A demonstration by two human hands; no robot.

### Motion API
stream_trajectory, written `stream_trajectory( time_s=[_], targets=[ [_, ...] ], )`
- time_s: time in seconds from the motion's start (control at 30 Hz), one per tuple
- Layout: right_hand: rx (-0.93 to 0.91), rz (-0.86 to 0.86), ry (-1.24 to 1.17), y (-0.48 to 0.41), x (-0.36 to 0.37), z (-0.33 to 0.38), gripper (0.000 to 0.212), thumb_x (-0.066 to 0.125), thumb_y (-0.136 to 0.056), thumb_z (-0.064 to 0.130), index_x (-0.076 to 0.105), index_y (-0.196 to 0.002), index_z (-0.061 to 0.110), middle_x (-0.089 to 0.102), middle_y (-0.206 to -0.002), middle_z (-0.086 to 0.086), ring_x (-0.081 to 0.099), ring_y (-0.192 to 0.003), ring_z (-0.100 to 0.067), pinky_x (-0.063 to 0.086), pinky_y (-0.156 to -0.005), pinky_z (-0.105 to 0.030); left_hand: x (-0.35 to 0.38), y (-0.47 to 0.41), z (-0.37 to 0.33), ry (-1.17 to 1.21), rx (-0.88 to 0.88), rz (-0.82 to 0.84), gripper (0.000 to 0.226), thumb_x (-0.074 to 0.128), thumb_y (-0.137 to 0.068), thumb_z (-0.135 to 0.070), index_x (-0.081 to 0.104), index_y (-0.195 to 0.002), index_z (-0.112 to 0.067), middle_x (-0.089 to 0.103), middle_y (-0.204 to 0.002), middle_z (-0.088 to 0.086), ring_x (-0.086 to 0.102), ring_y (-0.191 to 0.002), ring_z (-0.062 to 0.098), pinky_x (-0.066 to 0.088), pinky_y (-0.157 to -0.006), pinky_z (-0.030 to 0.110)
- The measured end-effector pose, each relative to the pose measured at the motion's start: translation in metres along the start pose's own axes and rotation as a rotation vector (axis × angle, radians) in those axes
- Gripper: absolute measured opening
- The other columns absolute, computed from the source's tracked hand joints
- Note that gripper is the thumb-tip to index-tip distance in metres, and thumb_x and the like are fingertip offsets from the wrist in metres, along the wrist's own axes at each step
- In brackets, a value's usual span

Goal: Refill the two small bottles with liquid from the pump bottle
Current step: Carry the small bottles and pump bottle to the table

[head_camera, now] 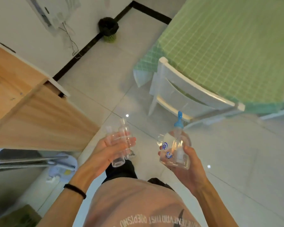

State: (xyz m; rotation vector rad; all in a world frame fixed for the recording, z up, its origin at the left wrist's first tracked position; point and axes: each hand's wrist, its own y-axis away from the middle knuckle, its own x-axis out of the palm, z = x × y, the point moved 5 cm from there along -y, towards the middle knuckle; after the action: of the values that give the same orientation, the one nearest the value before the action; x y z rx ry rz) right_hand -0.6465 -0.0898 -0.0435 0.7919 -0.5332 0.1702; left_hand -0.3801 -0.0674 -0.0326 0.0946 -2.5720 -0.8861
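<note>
Two small bottles [125,131] of clear plastic are lying side by side across the palm of the left hand [107,150], which is gripping them both, its fingers curling up over their middles. Their narrow necks are pointing away from the person, past the fingertips, and their bases are sticking out below the heel of the hand. Whether anything is sitting inside them cannot be told.

To the right of that hand and apart from it, the right hand [189,167] is grasping the pump bottle [174,151] from underneath, with the thumb pressing on its right side and fingertips showing round its left edge. This clear bottle is leaning slightly, and its blue pump head [179,120] is rising above the hand. A blue Chinese character, 亮 [163,146], is showing on the front label, and a small round blue and white sticker [168,155] is sitting just below it; its print is too small to read.

A black band [75,191] is circling the left wrist. Upside-down lettering is running across the person's shirt [138,202] below both hands, too blurred to read with certainty. Beyond the right hand a white chair [184,94] is standing at a table covered by a green checked cloth [228,46]. Left of the left hand a wooden cabinet [31,115] is standing.
</note>
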Motion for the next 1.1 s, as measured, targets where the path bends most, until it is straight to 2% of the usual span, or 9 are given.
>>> stream_trajectory(
  time_s=[0.13,0.27,0.37,0.47,0.53,0.77,0.93,1.03,1.1],
  targets=[
    [-0.104,-0.063,-0.071,0.066,-0.085,0.008,0.073,0.079,-0.079,0.043,0.054,-0.145,0.024,0.065,-0.127,-0.028,0.066,-0.114,-0.047,0.055,-0.091,-0.049,0.089,-0.005,0.047,-0.135,-0.041,0.115,0.066,0.099,-0.065,-0.045,0.076,-0.124,-0.027,0.074,-0.132,0.013,0.067,-0.126,0.044,0.044,-0.112,0.066],
    [-0.224,-0.197,-0.192,0.145,-0.166,0.004,0.056,0.069,-0.084,0.038,0.059,-0.138,0.029,0.062,-0.138,-0.018,0.061,-0.119,-0.049,0.05,-0.096,-0.055,0.181,-0.008,0.097,-0.327,-0.14,0.258,0.055,0.094,-0.075,-0.042,0.075,-0.125,-0.032,0.076,-0.13,0.007,0.072,-0.122,0.035,0.055,-0.104,0.059],
    [-0.25,-0.311,-0.325,0.2,-0.213,-0.002,0.046,0.073,-0.077,0.04,0.072,-0.122,0.034,0.064,-0.131,-0.028,0.062,-0.117,-0.049,0.052,-0.095,-0.056,0.243,-0.01,0.124,-0.407,-0.19,0.369,0.057,0.096,-0.073,-0.041,0.075,-0.125,-0.031,0.077,-0.128,0.007,0.073,-0.121,0.03,0.061,-0.097,0.047],
    [-0.304,-0.404,-0.467,0.24,-0.249,-0.009,0.07,0.085,-0.068,0.036,0.064,-0.135,0.032,0.062,-0.132,-0.033,0.065,-0.113,-0.05,0.057,-0.088,-0.055,0.296,-0.014,0.142,-0.511,-0.239,0.489,0.059,0.098,-0.071,-0.042,0.076,-0.124,-0.03,0.077,-0.128,0.01,0.075,-0.116,0.034,0.059,-0.1,0.052],
    [-0.334,-0.446,-0.546,0.258,-0.266,-0.015,0.092,0.095,-0.058,0.039,0.058,-0.141,0.028,0.061,-0.132,-0.035,0.067,-0.111,-0.051,0.059,-0.084,-0.053,0.326,-0.018,0.152,-0.562,-0.255,0.556,0.059,0.099,-0.068,-0.043,0.077,-0.121,-0.03,0.077,-0.127,0.011,0.075,-0.118,0.032,0.062,-0.096,0.046],
    [-0.342,-0.649,-0.765,0.269,-0.308,-0.024,0.078,0.076,-0.074,0.036,0.052,-0.145,0.015,0.064,-0.129,-0.035,0.068,-0.111,-0.052,0.061,-0.078,-0.052,0.397,-0.056,0.165,-0.667,-0.306,0.612,0.046,0.085,-0.083,-0.022,0.074,-0.127,-0.015,0.079,-0.122,0.01,0.076,-0.114,0.028,0.063,-0.078,0.027],
    [-0.357,-0.672,-0.853,0.241,-0.332,0.009,0.064,0.06,-0.086,0.031,0.049,-0.148,0.016,0.063,-0.128,-0.037,0.07,-0.103,-0.051,0.062,-0.076,-0.054,0.433,-0.107,0.153,-0.706,-0.332,0.625,0.049,0.091,-0.081,-0.025,0.074,-0.127,-0.017,0.079,-0.12,0.01,0.079,-0.105,0.023,0.06,-0.067,0.02],
    [-0.415,-0.642,-0.863,0.224,-0.342,0.05,0.065,0.07,-0.085,0.028,0.052,-0.147,0.025,0.056,-0.139,-0.034,0.069,-0.102,-0.05,0.061,-0.079,-0.056,0.448,-0.138,0.144,-0.706,-0.366,0.623,0.043,0.085,-0.087,-0.02,0.074,-0.128,-0.019,0.079,-0.123,0.01,0.079,-0.105,0.021,0.062,-0.074,0.022],
    [-0.416,-0.65,-0.858,0.215,-0.349,0.077,0.085,0.088,-0.068,0.034,0.054,-0.145,0.023,0.058,-0.14,-0.03,0.069,-0.102,-0.049,0.061,-0.078,-0.056,0.461,-0.158,0.137,-0.73,-0.367,0.63,0.044,0.085,-0.086,-0.023,0.074,-0.129,-0.021,0.079,-0.124,0.007,0.075,-0.117,0.023,0.061,-0.086,0.026]
  ],
)
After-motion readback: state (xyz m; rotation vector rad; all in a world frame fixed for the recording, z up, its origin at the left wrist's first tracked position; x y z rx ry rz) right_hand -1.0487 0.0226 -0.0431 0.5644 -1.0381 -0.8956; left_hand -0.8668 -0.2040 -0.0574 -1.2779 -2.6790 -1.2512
